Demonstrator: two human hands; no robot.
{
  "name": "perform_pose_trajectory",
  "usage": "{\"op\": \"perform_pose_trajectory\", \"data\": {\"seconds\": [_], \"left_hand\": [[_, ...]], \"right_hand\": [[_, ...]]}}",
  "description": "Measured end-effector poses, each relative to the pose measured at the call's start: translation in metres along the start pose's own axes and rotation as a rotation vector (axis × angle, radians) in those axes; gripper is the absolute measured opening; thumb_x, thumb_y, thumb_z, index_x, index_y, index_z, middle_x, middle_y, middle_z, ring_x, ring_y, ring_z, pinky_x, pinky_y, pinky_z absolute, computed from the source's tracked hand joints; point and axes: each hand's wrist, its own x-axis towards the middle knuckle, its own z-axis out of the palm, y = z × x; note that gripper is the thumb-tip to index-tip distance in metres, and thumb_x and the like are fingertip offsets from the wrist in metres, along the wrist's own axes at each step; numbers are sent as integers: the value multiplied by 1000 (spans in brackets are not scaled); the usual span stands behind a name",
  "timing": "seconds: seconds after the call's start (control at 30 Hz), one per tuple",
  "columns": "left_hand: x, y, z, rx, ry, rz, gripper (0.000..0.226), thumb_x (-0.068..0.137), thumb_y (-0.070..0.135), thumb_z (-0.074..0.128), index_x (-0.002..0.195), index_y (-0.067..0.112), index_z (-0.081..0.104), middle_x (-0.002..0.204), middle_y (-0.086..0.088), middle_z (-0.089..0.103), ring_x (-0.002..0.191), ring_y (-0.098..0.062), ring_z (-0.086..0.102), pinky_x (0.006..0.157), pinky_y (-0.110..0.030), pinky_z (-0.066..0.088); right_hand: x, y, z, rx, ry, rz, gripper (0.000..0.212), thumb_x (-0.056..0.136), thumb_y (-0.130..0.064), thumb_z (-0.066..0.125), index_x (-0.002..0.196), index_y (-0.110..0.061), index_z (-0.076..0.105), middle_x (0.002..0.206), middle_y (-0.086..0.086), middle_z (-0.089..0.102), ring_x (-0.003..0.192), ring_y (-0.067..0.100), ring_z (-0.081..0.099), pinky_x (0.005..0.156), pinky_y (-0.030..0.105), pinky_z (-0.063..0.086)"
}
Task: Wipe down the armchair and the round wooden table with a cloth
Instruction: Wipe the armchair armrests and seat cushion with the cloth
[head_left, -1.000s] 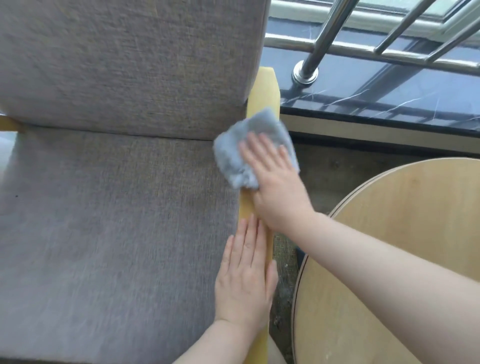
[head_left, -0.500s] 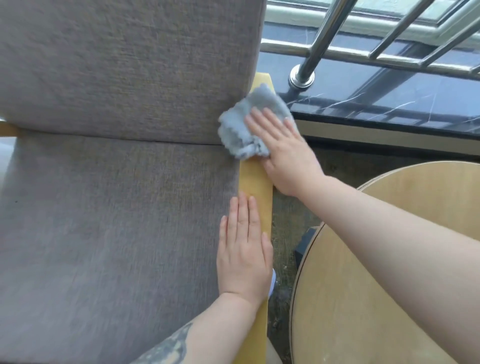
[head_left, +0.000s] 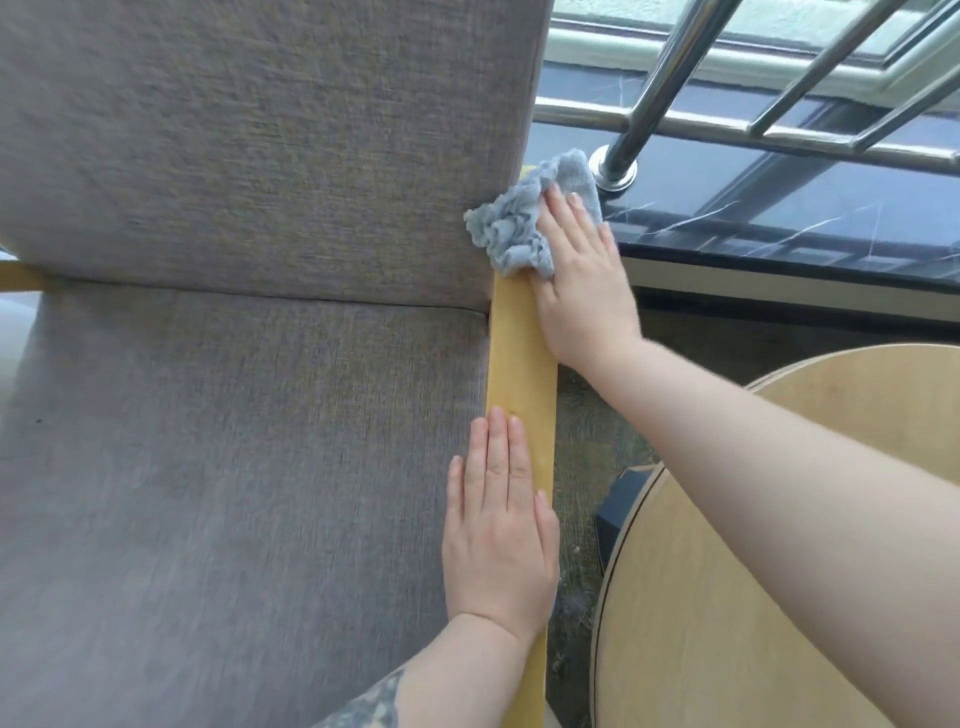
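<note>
A grey fabric armchair (head_left: 234, 415) fills the left of the view, with a yellow wooden armrest (head_left: 522, 374) along its right side. My right hand (head_left: 584, 275) presses a crumpled blue-grey cloth (head_left: 519, 228) flat onto the far end of that armrest, beside the backrest. My left hand (head_left: 501, 525) lies flat, fingers together, on the near part of the armrest and the seat edge, holding nothing. The round wooden table (head_left: 727, 623) stands at the lower right, partly hidden by my right forearm.
A steel railing (head_left: 649, 109) with a round base stands on a dark marble sill (head_left: 779, 218) behind the chair. A narrow strip of floor (head_left: 582, 467) runs between armrest and table, with a dark object (head_left: 618, 499) at the table's edge.
My right hand has slid the cloth along the armrest away from me, toward its far end. The left hand stays flat on the near part of the armrest.
</note>
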Motion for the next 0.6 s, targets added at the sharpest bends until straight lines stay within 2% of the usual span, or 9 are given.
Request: {"op": "perform_pose_trajectory", "data": {"seconds": [0.07,0.17,0.23,0.3,0.37,0.47,0.5,0.6], "left_hand": [[0,1,-1,-3,-5,1,57,101,30,5,150,6,21,158,-9,22,146,-22,20,113,-42,22],[2,1,-2,-3,-1,3,56,101,31,5,151,8,18,159,-9,19,147,-22,17,114,-42,21],[0,-1,-1,-4,5,10,56,101,30,7,152,8,16,160,-8,16,148,-21,14,115,-42,20],[-2,-1,1,-8,4,4,55,100,28,16,152,8,15,160,-8,15,148,-21,12,115,-43,20],[-3,-1,1,-5,-3,-5,58,97,27,23,151,7,17,160,-8,16,148,-21,13,113,-45,22],[0,-1,1,6,1,-10,58,97,28,24,150,6,19,159,-8,17,147,-21,14,112,-45,22],[-1,0,1,13,-1,-10,58,98,29,22,151,7,18,160,-8,16,148,-21,13,113,-45,21],[-4,-2,2,14,6,7,56,101,31,13,152,9,16,161,-6,13,148,-20,11,113,-44,20]], "right_hand": [[-3,-2,2,-32,9,-16,61,100,-21,38,154,-17,10,162,-3,5,149,13,-2,119,30,-5],[35,6,-11,-128,-66,-81,58,101,-24,32,154,-15,11,162,0,5,149,15,-1,120,35,-3],[47,7,-19,-95,-95,-44,58,101,-23,31,155,-17,11,162,-2,5,149,14,1,121,36,-2],[24,1,-18,-59,-85,3,57,101,-23,31,155,-19,13,162,-3,7,149,15,3,121,37,0],[-24,-9,-9,-59,-118,-138,57,97,-23,30,154,-20,20,161,-3,12,149,16,4,121,39,1],[-41,-4,-7,-128,-315,-501,62,88,-19,30,150,-22,30,160,-4,18,148,13,5,120,34,-4],[-27,2,-10,-126,-320,-515,62,90,-14,33,151,-22,28,160,-4,18,148,12,6,121,34,-3],[-7,16,-13,23,-135,-313,60,95,-9,40,152,-21,27,159,-2,21,148,12,10,122,36,6]]}}
